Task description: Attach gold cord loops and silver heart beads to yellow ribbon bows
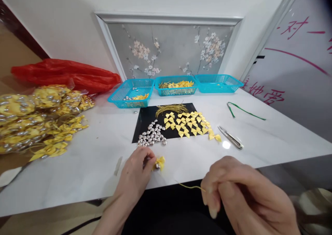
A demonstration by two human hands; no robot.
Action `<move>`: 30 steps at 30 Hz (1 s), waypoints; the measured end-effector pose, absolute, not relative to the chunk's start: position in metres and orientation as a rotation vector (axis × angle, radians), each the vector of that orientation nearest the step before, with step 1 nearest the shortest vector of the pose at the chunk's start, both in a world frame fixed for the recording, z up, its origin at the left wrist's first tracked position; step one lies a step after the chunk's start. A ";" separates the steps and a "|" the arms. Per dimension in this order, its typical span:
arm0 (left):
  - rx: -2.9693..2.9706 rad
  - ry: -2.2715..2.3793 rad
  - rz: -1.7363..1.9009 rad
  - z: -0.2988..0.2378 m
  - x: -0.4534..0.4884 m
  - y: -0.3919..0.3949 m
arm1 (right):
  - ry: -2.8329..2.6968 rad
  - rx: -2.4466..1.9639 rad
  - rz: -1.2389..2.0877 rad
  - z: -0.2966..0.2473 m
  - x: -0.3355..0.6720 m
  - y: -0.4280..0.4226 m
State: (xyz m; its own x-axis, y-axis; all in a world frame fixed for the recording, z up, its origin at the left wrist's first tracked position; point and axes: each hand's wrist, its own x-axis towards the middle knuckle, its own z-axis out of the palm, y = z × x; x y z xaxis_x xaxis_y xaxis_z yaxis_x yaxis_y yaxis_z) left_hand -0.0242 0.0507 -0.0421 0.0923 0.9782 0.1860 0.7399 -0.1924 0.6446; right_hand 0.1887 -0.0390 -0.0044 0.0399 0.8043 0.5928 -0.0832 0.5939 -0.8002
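Observation:
At the table's front edge, my left hand [137, 172] pinches a yellow bow [161, 163] with a silver bell-like bead [157, 166] at its side. Closer to the camera on the right, my right hand [241, 193] is closed on a thin yellow cord [190, 186], whose free end points left toward the bow. Whether that cord joins the bow cannot be made out. Beyond my hands lies a black mat [171, 133] with a heap of silver beads [152, 134], rows of yellow bows [192, 120] and a bundle of gold cords [172, 109].
Three blue baskets [131, 105] stand along the wall, holding bows, beads and cords. Thread snips [230, 137] and a green ribbon [246, 112] lie to the right. Bagged yellow-and-silver strings [31, 120] and a red plastic bag [64, 75] occupy the left.

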 end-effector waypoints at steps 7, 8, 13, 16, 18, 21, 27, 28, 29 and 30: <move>1.783 1.551 1.062 -0.026 -0.021 0.031 | -1.551 -0.851 0.685 -0.023 0.173 -0.017; 1.758 1.533 1.106 -0.023 -0.020 0.027 | -1.555 -0.858 0.680 -0.026 0.169 -0.015; 1.608 1.421 1.212 -0.012 -0.016 0.014 | -1.590 -0.861 0.582 -0.029 0.160 -0.013; 1.425 1.349 1.256 -0.014 -0.017 0.012 | -1.603 -0.875 0.507 -0.028 0.161 -0.015; 1.341 1.329 1.258 -0.020 -0.019 0.012 | -1.608 -0.891 0.481 -0.029 0.161 -0.015; 1.294 1.308 1.216 -0.028 -0.023 0.010 | -1.624 -0.892 0.458 -0.028 0.162 -0.016; 1.306 1.311 1.216 -0.029 -0.022 0.004 | -1.516 -0.879 0.626 -0.020 0.159 -0.024; 1.308 1.301 1.227 -0.028 -0.020 0.003 | -1.492 -0.879 0.638 -0.019 0.159 -0.025; 1.310 1.289 1.240 -0.028 -0.019 0.002 | -1.482 -0.881 0.630 -0.018 0.158 -0.026; 1.311 1.277 1.252 -0.027 -0.018 0.002 | -1.483 -0.890 0.604 -0.018 0.158 -0.026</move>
State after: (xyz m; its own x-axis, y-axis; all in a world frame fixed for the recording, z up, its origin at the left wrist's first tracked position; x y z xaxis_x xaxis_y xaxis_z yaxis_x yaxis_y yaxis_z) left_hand -0.0185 0.0015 -0.0270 -0.0426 0.9963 0.0753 0.0953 -0.0709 0.9929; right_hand 0.1578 -0.0262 -0.0185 0.0388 0.8135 0.5803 0.1759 0.5661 -0.8053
